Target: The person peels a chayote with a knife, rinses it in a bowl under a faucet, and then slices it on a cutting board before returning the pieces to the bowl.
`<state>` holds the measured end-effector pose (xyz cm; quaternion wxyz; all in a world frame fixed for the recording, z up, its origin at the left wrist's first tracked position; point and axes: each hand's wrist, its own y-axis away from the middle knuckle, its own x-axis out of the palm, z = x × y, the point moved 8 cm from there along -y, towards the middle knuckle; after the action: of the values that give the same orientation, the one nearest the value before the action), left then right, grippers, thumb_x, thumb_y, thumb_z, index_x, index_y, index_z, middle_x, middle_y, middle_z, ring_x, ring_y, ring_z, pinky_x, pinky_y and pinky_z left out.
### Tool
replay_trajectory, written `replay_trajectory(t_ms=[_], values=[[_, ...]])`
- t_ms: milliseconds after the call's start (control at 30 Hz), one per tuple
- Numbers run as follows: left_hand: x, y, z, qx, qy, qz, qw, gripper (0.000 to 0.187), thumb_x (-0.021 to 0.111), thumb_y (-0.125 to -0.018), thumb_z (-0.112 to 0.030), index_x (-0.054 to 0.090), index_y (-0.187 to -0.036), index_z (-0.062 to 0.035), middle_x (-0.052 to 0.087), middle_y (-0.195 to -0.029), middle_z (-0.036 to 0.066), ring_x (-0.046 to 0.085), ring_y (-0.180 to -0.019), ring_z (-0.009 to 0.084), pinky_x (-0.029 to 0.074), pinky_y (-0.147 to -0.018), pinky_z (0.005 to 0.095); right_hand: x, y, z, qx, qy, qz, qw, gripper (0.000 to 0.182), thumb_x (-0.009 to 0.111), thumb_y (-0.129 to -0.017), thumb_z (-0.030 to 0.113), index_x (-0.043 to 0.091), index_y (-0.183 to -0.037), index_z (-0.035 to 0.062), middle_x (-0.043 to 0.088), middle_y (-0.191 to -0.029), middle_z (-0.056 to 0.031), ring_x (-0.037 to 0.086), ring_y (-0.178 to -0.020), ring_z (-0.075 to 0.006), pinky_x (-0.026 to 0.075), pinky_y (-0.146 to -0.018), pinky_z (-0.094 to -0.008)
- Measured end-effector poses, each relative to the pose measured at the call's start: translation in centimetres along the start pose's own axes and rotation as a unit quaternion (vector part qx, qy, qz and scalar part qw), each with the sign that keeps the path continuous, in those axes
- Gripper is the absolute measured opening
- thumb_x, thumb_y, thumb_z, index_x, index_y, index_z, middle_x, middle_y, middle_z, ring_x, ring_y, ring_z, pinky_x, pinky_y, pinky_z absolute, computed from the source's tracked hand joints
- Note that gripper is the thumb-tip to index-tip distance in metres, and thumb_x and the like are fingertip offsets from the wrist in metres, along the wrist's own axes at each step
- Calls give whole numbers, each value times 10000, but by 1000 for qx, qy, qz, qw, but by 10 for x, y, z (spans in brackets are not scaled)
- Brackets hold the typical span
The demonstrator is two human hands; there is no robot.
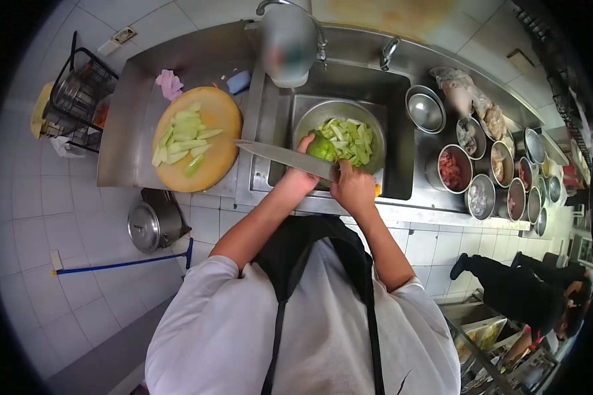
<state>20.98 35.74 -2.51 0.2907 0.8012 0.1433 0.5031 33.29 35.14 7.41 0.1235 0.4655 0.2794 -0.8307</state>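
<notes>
My left hand is closed around a rounded, bright green pepper over the near side of a metal bowl. In my right hand is the handle of a large kitchen knife; its long blade points left, passing across my left hand and just in front of the pepper. The metal bowl sits in the sink and holds pale green cut vegetable pieces. To the left, a round cutting board carries a pile of long pale green slices.
A white bucket stands by the faucet at the sink's back. Right of the sink are several metal bowls of meat and other ingredients. A blue cloth lies behind the board. Another person works at far right.
</notes>
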Motion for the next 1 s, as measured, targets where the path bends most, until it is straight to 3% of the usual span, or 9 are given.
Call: replay_trajectory(t_ms=[100,300,400,467,633,667,800,900,1000], values=[[-21,-14,13,-17,10,-4,1000,434,711,-861,-448,655,-1130,-112,711,-1106,56,685,-993,228,558,-880,393,11,1,-18,9,-9,51,999,273,701,-781,155,589,-1008,51,657,-642,-178,675,-569,-363,550,-544,-477],[-18,11,18,25,9,-139,990,473,696,-870,-470,640,-1131,-80,692,-1053,102,659,-928,255,545,-815,390,40,11,-46,38,1,98,994,265,682,-795,156,600,-1013,30,675,-669,-183,691,-613,-382,561,-580,-495],[-18,20,5,21,-19,-102,994,508,669,-889,-490,628,-1125,-41,676,-1024,154,650,-896,266,542,-787,393,63,21,-119,159,35,146,976,237,651,-802,190,641,-938,-4,678,-704,-242,686,-653,-423,566,-627,-526],[-16,16,-4,24,-43,-81,996,534,656,-897,-503,622,-1127,-22,672,-1020,174,650,-890,275,540,-780,392,52,20,-132,162,22,152,975,235,634,-808,199,673,-898,-15,681,-737,-266,690,-694,-435,568,-670,-533],[-18,-1,2,-1,-52,-70,996,534,656,-904,-512,619,-1154,-41,675,-1030,158,650,-886,267,538,-782,391,27,16,-110,200,-64,145,967,227,620,-826,212,690,-812,-3,691,-772,-264,698,-745,-432,557,-736,-547],[-19,-6,6,-9,-58,-64,996,523,659,-904,-510,618,-1166,-58,676,-1045,144,648,-906,262,537,-791,398,26,17,-103,209,-68,148,964,194,635,-810,198,681,-834,11,692,-742,-232,697,-729,-426,559,-727,-536],[-18,-6,20,6,-83,-104,991,483,672,-902,-503,611,-1210,-135,672,-1118,83,628,-1005,238,524,-830,430,7,8,-59,84,-68,98,989,193,672,-790,195,633,-856,18,663,-650,-206,682,-629,-413,560,-631,-512],[-7,0,26,-2,-95,-72,993,471,677,-897,-503,605,-1223,-171,662,-1162,50,602,-1065,225,511,-846,447,6,6,-48,71,-49,105,991,186,671,-789,191,631,-843,17,662,-650,-216,677,-605,-414,558,-607,-511],[-16,1,23,-9,-101,-63,993,480,676,-895,-504,616,-1198,-137,673,-1114,94,625,-992,244,521,-815,429,17,11,-61,89,-46,109,989,199,647,-802,205,655,-814,6,673,-679,-231,693,-655,-415,566,-645,-513]])
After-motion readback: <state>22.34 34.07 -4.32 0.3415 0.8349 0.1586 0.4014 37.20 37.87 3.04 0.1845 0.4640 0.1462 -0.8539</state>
